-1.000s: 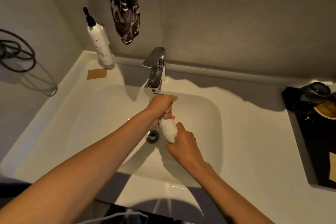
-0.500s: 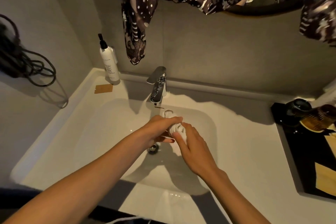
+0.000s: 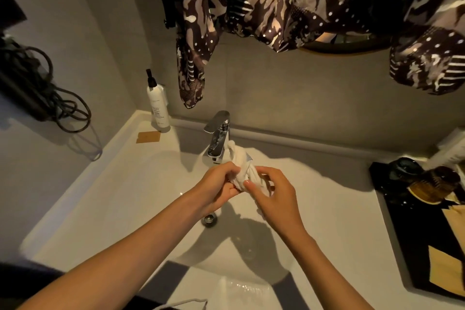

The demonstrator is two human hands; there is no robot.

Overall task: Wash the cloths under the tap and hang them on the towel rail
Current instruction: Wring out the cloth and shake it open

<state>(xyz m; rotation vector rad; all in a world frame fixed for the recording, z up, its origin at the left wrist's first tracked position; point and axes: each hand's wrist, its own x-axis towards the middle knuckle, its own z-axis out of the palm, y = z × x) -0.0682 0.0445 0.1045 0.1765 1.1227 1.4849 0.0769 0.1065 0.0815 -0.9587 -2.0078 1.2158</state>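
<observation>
- Now the white cloth is a twisted roll held up in front of the tap, above the basin; a second ago it hung lower, over the drain, squeezed vertically between the fists
- Left hand: fingers curled round the near-left end of the roll. Right hand: thumb and fingertips pinch the right end, the other fingers looser. Hands close together, both on the cloth
- Grip has shifted from a tight wring to a lighter hold, and the view has tilted upward over the last second, bringing more of the wall into frame
- Judgement: wringing looks finished or nearly so; next step is likely unrolling the cloth and carrying it to the rail
- No running water can be made out at the spout; cannot tell whether the tap is on
- Surroundings: patterned dark fabric hangs across the wall above the sink; what it hangs from is not visible
- White pump bottle stands at the back left corner, a tan card just in front of it
- Dark tray with a jar and brush-like item on the right; coiled cable on the left wall
- Possible obstacles: the hanging fabric already fills the space overhead, and the tap stands just behind the cloth
</observation>
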